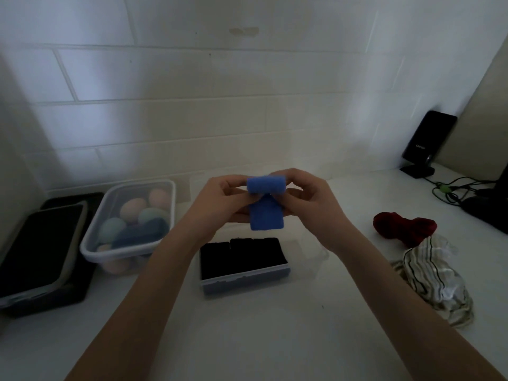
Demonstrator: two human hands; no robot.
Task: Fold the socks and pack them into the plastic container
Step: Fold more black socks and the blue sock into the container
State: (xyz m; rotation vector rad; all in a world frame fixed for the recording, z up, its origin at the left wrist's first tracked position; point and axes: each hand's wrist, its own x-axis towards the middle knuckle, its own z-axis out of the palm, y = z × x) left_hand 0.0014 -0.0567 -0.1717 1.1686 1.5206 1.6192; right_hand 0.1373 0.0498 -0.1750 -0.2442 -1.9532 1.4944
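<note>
At frame center, your left hand (220, 200) and right hand (308, 199) both pinched the blue sock (265, 204), its top rolled and its tail hanging above the container (244, 279) of dark socks (242, 255). A red sock (404, 225) and a striped sock (431, 279) lay at right.

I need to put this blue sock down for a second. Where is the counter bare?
Bare counter lies in front of the small container, between your forearms, and behind it toward the wall. The right is crowded by the red sock and striped cloth, the left by the egg tub.
</note>
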